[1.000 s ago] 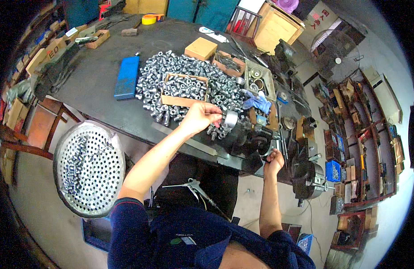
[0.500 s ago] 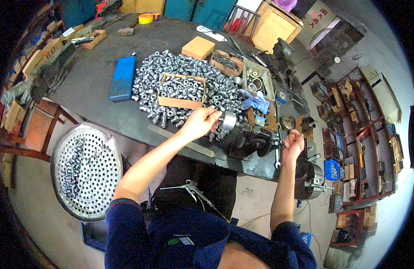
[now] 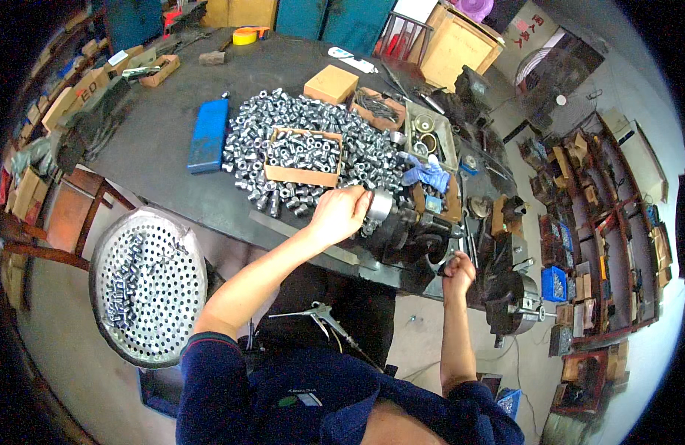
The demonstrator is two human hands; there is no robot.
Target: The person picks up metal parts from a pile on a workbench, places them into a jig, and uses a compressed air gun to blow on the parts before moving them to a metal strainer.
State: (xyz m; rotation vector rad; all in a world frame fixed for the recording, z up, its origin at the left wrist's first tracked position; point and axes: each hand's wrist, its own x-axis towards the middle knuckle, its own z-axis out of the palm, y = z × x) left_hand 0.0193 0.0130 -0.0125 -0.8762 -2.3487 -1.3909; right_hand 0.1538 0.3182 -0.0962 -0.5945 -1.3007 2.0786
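Observation:
My left hand (image 3: 341, 215) is closed, its fingertips at the face of a round silver chuck (image 3: 380, 203) on a dark bench fixture (image 3: 411, 239). Whatever the fingers pinch is hidden behind them. My right hand (image 3: 459, 273) is closed in a fist at the bench's front edge, to the right of the fixture. I cannot make out what it grips; a shiny metal bar (image 3: 462, 242) stands just above it. Beyond my left hand lies a wide heap of silver metal fittings (image 3: 250, 148). A small cardboard box (image 3: 304, 176) full of the same fittings sits in the heap.
A blue case (image 3: 207, 137) lies left of the heap, a closed carton (image 3: 331, 84) behind it. Blue gloves (image 3: 427, 173) rest near the fixture. At lower left is a perforated metal tray (image 3: 176, 297) with fittings. An air gun (image 3: 322, 311) hangs before me; shelves (image 3: 617, 245) stand at right.
My right hand has dropped down and to the left, toward the bench edge. My left hand stays at the chuck, its back turned more into view. The view has shifted slightly.

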